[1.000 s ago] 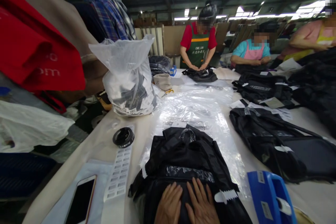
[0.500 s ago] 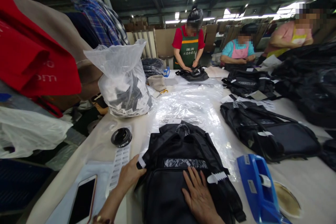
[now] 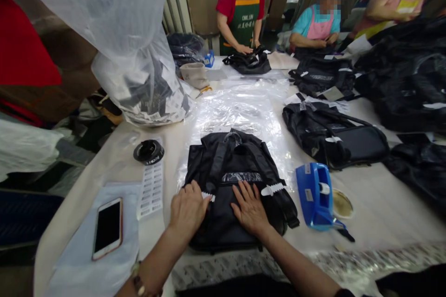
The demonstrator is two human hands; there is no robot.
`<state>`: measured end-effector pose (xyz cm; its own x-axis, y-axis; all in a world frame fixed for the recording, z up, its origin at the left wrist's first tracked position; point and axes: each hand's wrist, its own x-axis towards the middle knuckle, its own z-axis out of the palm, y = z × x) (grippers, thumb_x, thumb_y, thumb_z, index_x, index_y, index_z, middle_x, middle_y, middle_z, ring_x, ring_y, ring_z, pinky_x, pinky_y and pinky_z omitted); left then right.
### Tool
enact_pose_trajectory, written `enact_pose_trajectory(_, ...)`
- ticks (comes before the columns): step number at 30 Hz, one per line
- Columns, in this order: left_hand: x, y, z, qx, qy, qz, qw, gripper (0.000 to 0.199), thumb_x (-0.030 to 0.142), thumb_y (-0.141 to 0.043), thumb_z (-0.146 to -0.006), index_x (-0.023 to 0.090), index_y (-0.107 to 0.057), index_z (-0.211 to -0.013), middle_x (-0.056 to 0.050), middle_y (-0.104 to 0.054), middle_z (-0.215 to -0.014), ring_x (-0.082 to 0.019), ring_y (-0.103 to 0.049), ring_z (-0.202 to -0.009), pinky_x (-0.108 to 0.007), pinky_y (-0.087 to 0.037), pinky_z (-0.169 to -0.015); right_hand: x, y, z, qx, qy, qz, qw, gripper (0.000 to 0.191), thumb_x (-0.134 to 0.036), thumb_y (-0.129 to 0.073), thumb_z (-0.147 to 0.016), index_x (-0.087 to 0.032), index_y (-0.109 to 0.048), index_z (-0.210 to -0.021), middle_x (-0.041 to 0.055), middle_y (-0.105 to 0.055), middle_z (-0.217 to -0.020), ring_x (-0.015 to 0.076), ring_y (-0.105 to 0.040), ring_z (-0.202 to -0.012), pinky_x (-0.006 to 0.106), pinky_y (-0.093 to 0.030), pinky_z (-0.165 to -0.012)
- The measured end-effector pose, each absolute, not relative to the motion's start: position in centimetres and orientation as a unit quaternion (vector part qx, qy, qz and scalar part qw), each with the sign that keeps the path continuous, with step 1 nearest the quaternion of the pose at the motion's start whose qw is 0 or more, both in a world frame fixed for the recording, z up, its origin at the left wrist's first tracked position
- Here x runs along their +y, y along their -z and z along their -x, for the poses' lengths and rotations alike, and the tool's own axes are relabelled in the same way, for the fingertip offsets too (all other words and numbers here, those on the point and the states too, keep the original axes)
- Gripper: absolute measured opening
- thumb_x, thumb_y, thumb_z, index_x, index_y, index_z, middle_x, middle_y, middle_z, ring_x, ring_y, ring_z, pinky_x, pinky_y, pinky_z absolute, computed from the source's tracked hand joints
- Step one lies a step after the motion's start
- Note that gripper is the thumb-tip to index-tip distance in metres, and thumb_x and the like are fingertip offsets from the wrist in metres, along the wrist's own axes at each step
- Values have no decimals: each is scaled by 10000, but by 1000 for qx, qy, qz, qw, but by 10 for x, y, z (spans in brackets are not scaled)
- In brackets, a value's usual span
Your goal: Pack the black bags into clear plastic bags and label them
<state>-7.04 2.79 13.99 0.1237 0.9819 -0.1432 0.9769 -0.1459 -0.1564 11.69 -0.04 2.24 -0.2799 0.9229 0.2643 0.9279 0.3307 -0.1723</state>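
Note:
A black backpack [image 3: 230, 222] lies flat on clear plastic sheets [image 3: 240, 111], its straps upward, with a white jagged-edged strip [image 3: 273, 189] round the right strap and another [image 3: 208, 196] at the left strap. My left hand [image 3: 190, 206] is at the bag's left side, fingers curled on the left strap beside its white strip. Spread out flat, my right hand [image 3: 250, 206] rests on the bag's middle, just below a plastic-wrapped band [image 3: 242, 177]; it holds nothing.
A phone [image 3: 108, 228], label sheet [image 3: 151, 190] and black tape roll [image 3: 148, 152] lie left. A stuffed plastic bag [image 3: 139, 74] stands behind them. Right are a blue tape dispenser [image 3: 315, 199] and more black bags [image 3: 334, 134]. Several people work across the table.
The view has tilted down and shows more of the table's near edge. My left hand has moved inward over the left strap. My right hand remains flat on the bag.

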Motion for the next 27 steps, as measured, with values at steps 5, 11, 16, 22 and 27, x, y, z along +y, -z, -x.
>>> enact_pose_trajectory(5,32,-83,69,-552,53,828,83,579,412,-393,-881,52,-384,-1334,-205,-380,-1413,-329,-329,-1317,-490,-305,-1051,-2,-24,-116,-803,-23,579,142,492,-353,-448,-893,-171,-422,-1349,127,-387,-1431,268,-266,-1347,492,-182,-1099)
enact_pose_trajectory(11,15,-21,77,-551,47,832,28,570,371,-374,-892,69,-316,-1371,-206,-288,-1455,-321,-273,-1349,-553,-225,-1078,-1,-24,-113,-803,-34,579,138,501,-393,-446,-898,-152,-437,-1337,147,-390,-1425,291,-294,-1337,518,-197,-1094)
enact_pose_trajectory(16,23,-23,82,-545,62,836,29,567,376,-372,-894,61,-327,-1363,-220,-303,-1443,-321,-297,-1338,-552,-253,-1066,-3,-47,-108,-798,-82,573,166,436,-370,-474,-888,-128,-537,-1245,158,-489,-1345,299,-380,-1289,516,-283,-1071)
enact_pose_trajectory(22,21,-14,84,-533,75,839,80,562,388,-374,-886,74,-360,-1351,-201,-332,-1435,-310,-334,-1321,-525,-273,-1061,-14,-114,-160,-732,-80,577,353,248,-250,-445,-897,-214,-629,-1060,53,-668,-1060,172,-581,-1026,332,-437,-951)
enact_pose_trajectory(27,22,-11,85,-523,108,841,84,562,383,-361,-891,50,-365,-1344,-220,-346,-1424,-331,-365,-1297,-543,-283,-1045,1,-107,-205,-550,-129,787,247,514,-511,-517,-797,-141,-557,-1152,150,-615,-1097,292,-556,-1044,441,-451,-886)
